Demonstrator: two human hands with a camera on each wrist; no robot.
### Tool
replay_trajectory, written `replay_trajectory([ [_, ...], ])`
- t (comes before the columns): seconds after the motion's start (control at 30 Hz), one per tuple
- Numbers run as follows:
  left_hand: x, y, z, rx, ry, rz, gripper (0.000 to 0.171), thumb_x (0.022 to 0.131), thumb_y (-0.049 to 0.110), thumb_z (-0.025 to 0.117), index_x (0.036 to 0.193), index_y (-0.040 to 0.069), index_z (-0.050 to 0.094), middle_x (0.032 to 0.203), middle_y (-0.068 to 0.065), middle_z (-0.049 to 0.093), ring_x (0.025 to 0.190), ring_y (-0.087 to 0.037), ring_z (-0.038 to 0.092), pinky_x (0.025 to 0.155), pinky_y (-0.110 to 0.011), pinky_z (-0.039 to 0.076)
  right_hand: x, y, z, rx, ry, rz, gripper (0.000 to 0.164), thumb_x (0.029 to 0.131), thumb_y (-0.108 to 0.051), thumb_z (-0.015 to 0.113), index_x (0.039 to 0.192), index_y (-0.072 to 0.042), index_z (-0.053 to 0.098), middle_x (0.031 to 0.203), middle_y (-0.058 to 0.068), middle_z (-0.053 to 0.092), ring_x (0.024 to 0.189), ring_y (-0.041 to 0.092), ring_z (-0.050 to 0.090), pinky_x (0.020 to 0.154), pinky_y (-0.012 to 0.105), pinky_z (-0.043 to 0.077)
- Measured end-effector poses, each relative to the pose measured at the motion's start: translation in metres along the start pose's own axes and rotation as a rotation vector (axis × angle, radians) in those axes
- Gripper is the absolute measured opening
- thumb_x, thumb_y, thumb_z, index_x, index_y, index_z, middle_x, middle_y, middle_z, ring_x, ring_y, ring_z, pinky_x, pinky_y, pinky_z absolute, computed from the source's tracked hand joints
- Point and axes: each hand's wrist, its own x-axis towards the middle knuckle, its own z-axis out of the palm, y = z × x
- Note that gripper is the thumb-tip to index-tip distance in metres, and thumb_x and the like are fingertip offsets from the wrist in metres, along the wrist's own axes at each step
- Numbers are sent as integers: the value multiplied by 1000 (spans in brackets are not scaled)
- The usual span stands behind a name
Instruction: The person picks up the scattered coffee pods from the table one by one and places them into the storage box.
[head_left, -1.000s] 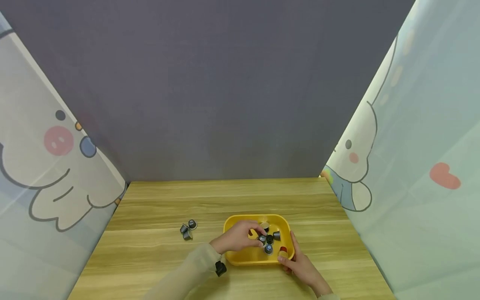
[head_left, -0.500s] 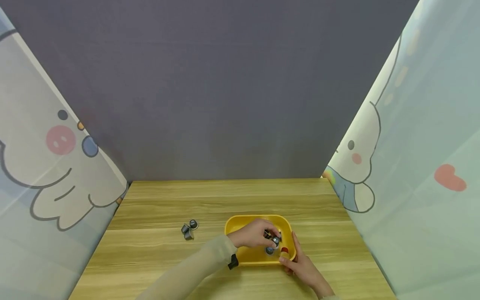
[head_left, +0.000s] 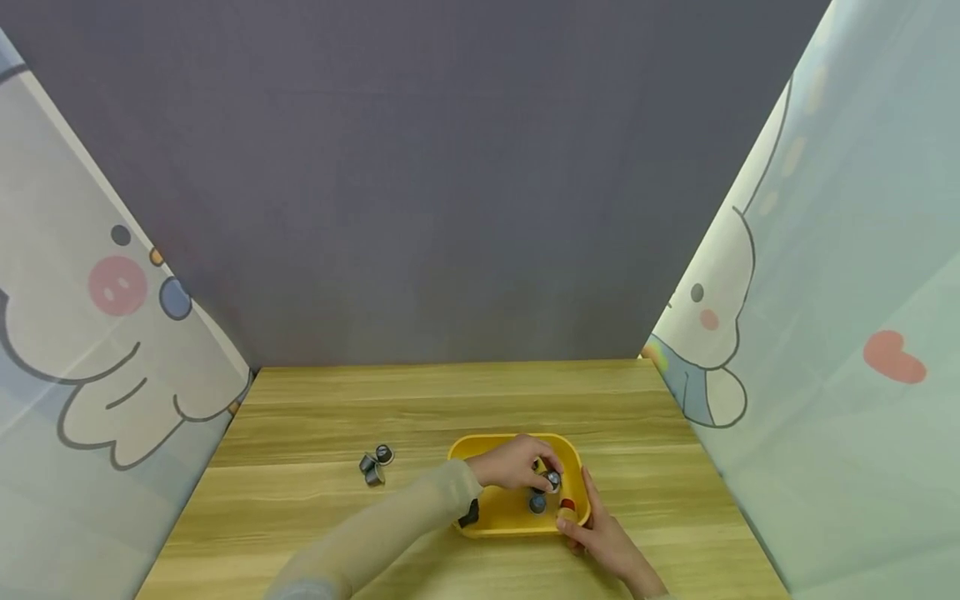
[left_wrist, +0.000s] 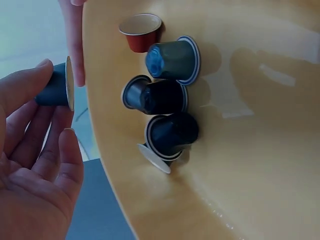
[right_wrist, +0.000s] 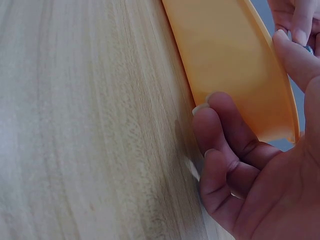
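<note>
My left hand [head_left: 517,463] is over the right half of a yellow tray [head_left: 517,532]. Between thumb and fingers it pinches a dark teal coffee capsule [left_wrist: 54,88], its pale lid facing sideways in the left wrist view. Inside the tray lie a red capsule [left_wrist: 141,42], a grey-green capsule with a blue end [left_wrist: 175,60] and several dark capsules [left_wrist: 175,131] bunched together. My right hand [head_left: 606,537] holds the tray's near right corner, thumb at the rim and fingers curled against the outer wall [right_wrist: 235,75].
Three dark grey capsules [head_left: 374,475] lie on the wooden table [head_left: 315,517], left of the tray. A grey panel [head_left: 450,208] stands behind the table, with patterned curtains [head_left: 825,467] on both sides.
My left hand has moved right across the tray, with the capsule in its fingers. The right hand stays on the tray's corner.
</note>
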Motion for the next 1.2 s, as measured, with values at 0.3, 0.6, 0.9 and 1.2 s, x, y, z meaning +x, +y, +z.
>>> replay_trajectory([
  [0.3,6,-8,9,-34,4,-22,25,85,16,82,109,15,76,101,20,66,94,0,59,79,-16,48,-1,1,1,4,0,2,99,100,-29,62,158,-18,-17,74,10,63,64,16,57,54,25,47],
  [0.6,11,-18,15,-180,16,-70,25,84,9,81,108,13,76,98,19,68,93,-12,62,73,-18,49,-2,0,1,33,-4,2,99,100,-28,63,158,-17,-16,79,10,64,66,17,57,58,26,49],
  [0.9,10,-27,18,-256,20,-75,26,85,6,80,110,10,75,105,7,72,100,-8,62,88,-24,50,-1,0,2,80,-24,3,98,101,-25,62,158,-17,-17,77,12,63,68,19,57,61,28,50],
  [1.2,9,-24,12,-291,9,-69,24,88,4,76,112,8,73,107,5,71,102,-8,63,85,-19,50,0,1,0,48,-9,32,99,100,-28,63,158,-19,-17,76,11,63,68,19,57,59,27,48],
])
